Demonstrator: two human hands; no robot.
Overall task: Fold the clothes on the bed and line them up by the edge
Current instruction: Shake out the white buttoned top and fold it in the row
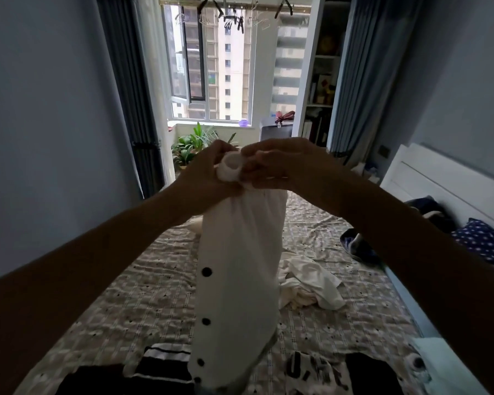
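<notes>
A white garment with black buttons (237, 280) hangs in the air over the bed (143, 295), held up at its gathered top. My left hand (208, 169) and my right hand (271, 163) grip that bunched top close together, fingers curled into the cloth. A crumpled white garment (308, 283) lies on the bed to the right of it. Along the near edge lie folded pieces: a black one (94, 380), a black-and-white striped one (166, 363), a white one with black letters (314, 369) and another black one (374, 372).
A white headboard (439, 178) and a blue dotted pillow (485, 243) are at the right, with dark clothing (357, 243) near them. Ahead are a window, curtains, potted plants (191, 146) and a shelf.
</notes>
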